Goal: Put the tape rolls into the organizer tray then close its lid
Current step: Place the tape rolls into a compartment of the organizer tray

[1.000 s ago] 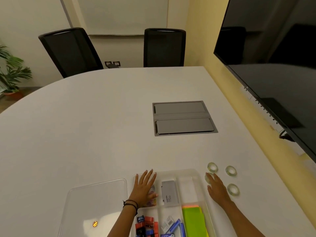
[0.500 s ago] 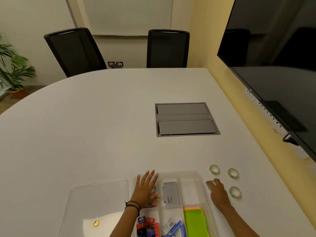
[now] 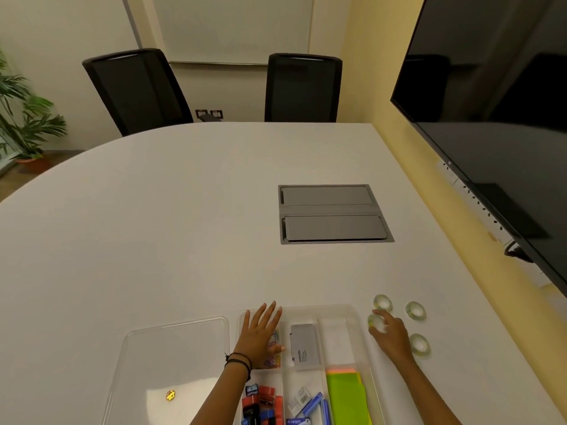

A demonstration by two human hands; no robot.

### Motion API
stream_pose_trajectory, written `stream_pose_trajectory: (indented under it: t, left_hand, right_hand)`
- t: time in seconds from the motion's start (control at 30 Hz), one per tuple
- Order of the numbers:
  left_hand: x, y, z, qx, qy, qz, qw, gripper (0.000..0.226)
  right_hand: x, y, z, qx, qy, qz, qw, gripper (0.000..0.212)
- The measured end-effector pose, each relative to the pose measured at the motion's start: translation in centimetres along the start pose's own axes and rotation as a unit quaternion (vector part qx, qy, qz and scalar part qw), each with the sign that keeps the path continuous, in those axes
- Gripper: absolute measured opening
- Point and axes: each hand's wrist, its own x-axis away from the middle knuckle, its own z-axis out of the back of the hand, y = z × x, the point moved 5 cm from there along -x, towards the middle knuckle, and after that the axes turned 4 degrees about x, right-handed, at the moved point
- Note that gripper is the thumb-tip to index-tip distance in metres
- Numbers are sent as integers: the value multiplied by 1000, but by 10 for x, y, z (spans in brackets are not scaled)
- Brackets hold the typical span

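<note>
Clear organizer tray (image 3: 352,311) holding stationery, left hand (image 3: 260,335) flat, right hand (image 3: 389,334) gripping tape roll (image 3: 375,321)

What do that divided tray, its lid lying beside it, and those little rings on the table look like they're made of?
The organizer tray and lid look like clear, glossy plastic: the table shows through their walls and edges catch light. The tape rolls seem to be transparent adhesive tape, glassy and faintly greenish, with see-through centres; whether they have a plastic core is unclear.
</note>
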Motion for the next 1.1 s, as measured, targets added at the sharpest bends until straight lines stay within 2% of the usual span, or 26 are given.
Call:
stream_pose_trajectory:
  t: [0.07,0.13,0.2,0.23,0.3,0.33,0.4,0.43,0.6,0.67,0.7,0.73,0.93,1.03,1.1]
  left_hand:
    - [-2,-1,-3,2,-26,13,1000,92]
    - [-3,-3,-8,1,-52,12,999,91]
    - [-3,-6,-11,-1,-53,15,998,88]
    - [-4,-6,-8,3,-30,16,999,88]
    - [-2,-4,-5,-26,-29,7,999,92]
    - [0,-4,-5,-46,-41,15,998,94]
    - [1,0,4,-84,36,-4,996,92]
    - [1,2,5,-79,47,-8,996,91]
    - [1,-1,0,-43,-25,12,999,93]
    - [1,-2,1,-57,7,9,998,93]
    - [2,0,1,-67,-7,8,998,94]
    - [4,0,2,-87,-1,20,996,93]
    - [1,-1,6,-3,2,26,1000,104]
    - [0,1,6,1,17,9,1000,104]
    - [0,0,4,-9,26,13,1000,105]
  right_hand:
    - [7,-19,-2,-116,-48,6,992,36]
    - [16,-36,-12,-186,-136,19,973,33]
    - [23,-45,-25,-182,-216,29,959,33]
    - [25,-47,-32,-161,-241,30,957,32]
    - [26,-46,-46,-99,-254,24,962,31]
    - [24,-45,-52,-65,-246,19,967,32]
    - [21,-44,-62,4,-220,21,975,37]
    - [19,-46,-66,41,-209,32,976,40]
    - [15,-55,-79,185,-194,75,960,50]
    - [14,-59,-83,219,-193,87,952,51]
    - [13,-61,-85,230,-193,92,949,51]
    - [12,-62,-87,238,-193,96,947,50]
    - [6,-64,-89,236,-168,124,949,40]
    - [3,-69,-68,173,-65,150,971,22]
    - [-2,-68,-51,120,7,163,979,19]
